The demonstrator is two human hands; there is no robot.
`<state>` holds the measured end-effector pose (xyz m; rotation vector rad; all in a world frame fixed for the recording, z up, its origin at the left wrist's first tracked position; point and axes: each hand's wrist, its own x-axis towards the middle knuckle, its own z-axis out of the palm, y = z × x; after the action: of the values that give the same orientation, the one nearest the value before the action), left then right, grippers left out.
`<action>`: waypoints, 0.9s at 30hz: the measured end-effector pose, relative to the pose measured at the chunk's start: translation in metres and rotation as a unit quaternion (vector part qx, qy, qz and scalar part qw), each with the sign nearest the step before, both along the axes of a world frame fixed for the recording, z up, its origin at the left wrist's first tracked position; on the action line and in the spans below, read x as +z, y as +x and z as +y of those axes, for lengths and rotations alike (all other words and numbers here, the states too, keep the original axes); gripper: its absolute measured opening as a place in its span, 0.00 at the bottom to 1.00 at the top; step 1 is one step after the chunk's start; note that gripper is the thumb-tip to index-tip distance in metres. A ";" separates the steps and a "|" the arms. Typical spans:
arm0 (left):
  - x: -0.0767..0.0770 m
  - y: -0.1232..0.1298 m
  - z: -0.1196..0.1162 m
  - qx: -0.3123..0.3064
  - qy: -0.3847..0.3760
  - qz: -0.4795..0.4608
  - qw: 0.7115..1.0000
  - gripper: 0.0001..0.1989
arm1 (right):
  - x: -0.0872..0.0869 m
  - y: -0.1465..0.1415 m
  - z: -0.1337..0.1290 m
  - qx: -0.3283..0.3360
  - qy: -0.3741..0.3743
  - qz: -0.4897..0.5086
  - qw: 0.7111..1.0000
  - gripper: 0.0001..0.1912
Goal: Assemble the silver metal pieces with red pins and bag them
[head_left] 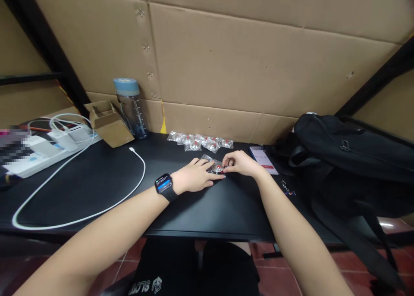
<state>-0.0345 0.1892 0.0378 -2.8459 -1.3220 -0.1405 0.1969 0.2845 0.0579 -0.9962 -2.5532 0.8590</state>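
Observation:
On the black table lies a clear plastic packet (217, 168) with a round silvery piece and a red spot inside. My left hand (197, 175) lies over its left side, fingers spread and touching the plastic. At the packet's right edge my right hand (239, 163) is closed in a pinch, thumb and forefinger together. What exactly sits between those fingertips is too small to tell, though they meet the packet's edge. Just behind, several similar clear packets (200, 141) with silvery round pieces and red spots lie in a row.
A blue-lidded water bottle (131, 108) and an open cardboard box (111, 126) stand at the back left. Near them are a white power strip (48, 151) and a looped white cable (80, 218). To the right lie a phone (263, 160), a keyring (287, 188) and a black backpack (352, 166).

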 end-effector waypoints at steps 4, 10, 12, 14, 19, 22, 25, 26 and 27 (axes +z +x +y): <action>0.000 0.001 -0.001 0.006 -0.010 -0.006 1.000 0.22 | -0.006 -0.001 0.003 -0.013 0.024 0.014 1.000 0.11; 0.001 0.002 -0.002 0.010 0.000 -0.003 1.000 0.22 | -0.017 -0.011 0.006 -0.063 0.097 0.047 0.992 0.19; 0.000 0.001 -0.001 0.010 0.003 -0.008 1.000 0.22 | -0.021 -0.015 0.006 -0.076 0.112 0.054 0.989 0.19; -0.001 0.000 0.000 0.010 0.003 -0.014 1.000 0.22 | -0.024 -0.020 0.005 -0.089 0.131 0.057 0.986 0.20; -0.001 -0.002 0.001 0.003 0.004 -0.019 1.000 0.21 | -0.031 -0.031 0.001 -0.131 0.175 0.043 0.975 0.23; 0.000 -0.003 0.000 0.017 0.014 -0.019 1.000 0.21 | -0.033 -0.038 -0.001 -0.164 0.194 0.032 0.967 0.22; 0.001 -0.007 0.001 0.030 0.006 -0.008 0.999 0.22 | -0.035 -0.042 -0.002 -0.193 0.203 0.019 0.960 0.19; 0.001 -0.009 0.002 0.032 -0.002 -0.005 0.999 0.22 | -0.035 -0.043 -0.002 -0.197 0.203 0.013 0.959 0.18; 0.002 -0.011 0.004 0.032 -0.011 -0.004 0.999 0.22 | -0.036 -0.044 -0.001 -0.198 0.203 0.006 0.959 0.16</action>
<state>-0.0453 0.1932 0.0397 -2.8194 -1.4229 -0.1398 0.1532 0.2834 0.0223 -1.2841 -2.2618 0.2196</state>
